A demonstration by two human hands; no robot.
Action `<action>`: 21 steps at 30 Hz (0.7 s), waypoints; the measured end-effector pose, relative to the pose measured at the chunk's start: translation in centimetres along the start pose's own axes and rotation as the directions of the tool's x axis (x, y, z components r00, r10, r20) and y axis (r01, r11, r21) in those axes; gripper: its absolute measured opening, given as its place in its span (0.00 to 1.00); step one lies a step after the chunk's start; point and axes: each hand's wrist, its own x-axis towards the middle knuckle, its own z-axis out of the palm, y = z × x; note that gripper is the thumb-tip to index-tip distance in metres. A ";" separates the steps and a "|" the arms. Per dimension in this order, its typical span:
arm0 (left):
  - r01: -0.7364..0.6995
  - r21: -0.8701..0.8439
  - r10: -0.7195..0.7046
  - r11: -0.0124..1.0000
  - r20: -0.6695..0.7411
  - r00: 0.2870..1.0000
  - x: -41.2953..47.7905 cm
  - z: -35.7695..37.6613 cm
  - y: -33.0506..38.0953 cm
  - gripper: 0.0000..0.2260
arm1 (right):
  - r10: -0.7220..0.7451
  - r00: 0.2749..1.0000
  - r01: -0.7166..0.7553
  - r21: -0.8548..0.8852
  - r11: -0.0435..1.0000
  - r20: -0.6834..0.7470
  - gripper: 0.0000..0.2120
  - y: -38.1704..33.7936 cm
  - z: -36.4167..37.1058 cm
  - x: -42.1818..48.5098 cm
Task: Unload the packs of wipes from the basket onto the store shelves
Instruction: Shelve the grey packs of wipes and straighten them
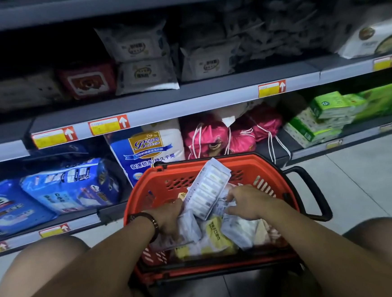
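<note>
I see both hands down inside the red shopping basket [160, 186], which sits on the floor between my knees, close against the bottom shelf. My left hand [170, 217], with a dark beaded bracelet [149, 220] on the wrist, has its fingers curled down around the edge of a white pack of wipes [189, 226] lying in the heap; the grip looks closed on it, though the fingertips are hidden under the wrapper. My right hand [246, 200] is partly open, fingers spread and bent, the tips pressing on a crinkled white pack [220, 205] beside the long pack. The two hands are apart, with a long white multi-pack [208, 187] standing tilted between them, its top end poking above the basket's far rim; the print on it is too small to read.

More packs of wipes lie loose in the basket, white ones and a yellow-and-white pack [215, 238] with Chinese characters I can't make out for sure. The basket's black handle [311, 191] is folded out to the right.

On the middle shelf [209, 98] white wipes packs [141, 59] are stacked two high, their labels blurred, next to a red pack [86, 80]. Yellow-and-red price tags [107, 125] with white up-arrows line the shelf edge. Below, a large white and blue bag [148, 149] reads "Baiken" on a gold badge, with Chinese text underneath. Blue diaper packs [69, 184] sit left, pink drawstring bags [212, 135] and green tissue packs [324, 117] right.
</note>
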 end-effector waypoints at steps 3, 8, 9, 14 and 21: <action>-0.047 0.061 0.047 0.997 -0.002 0.999 0.2 -1.0 0.0 0.28 | 0.005 1.000 -0.004 0.058 0.998 -0.028 0.21 0.0 0.3 -0.2; -0.166 -0.200 0.134 0.966 -0.163 0.977 -0.7 -4.5 0.3 0.27 | -0.004 0.998 0.031 0.434 0.900 -0.063 0.24 -1.1 0.4 -0.2; -0.209 -0.330 0.150 0.920 -0.195 0.969 -1.0 -5.2 0.5 0.30 | -0.026 0.999 0.043 0.527 0.849 -0.040 0.24 -1.4 0.3 -0.4; -0.436 -0.660 0.241 0.612 -0.370 0.897 -2.2 -6.7 3.4 0.14 | -0.144 0.990 0.078 0.839 0.539 0.001 0.18 -2.6 0.8 -0.7; -0.257 -0.726 0.102 0.638 -0.251 0.963 -0.2 -6.4 3.4 0.42 | -0.012 0.999 0.051 0.969 0.242 -0.050 0.17 -1.0 -0.5 -0.3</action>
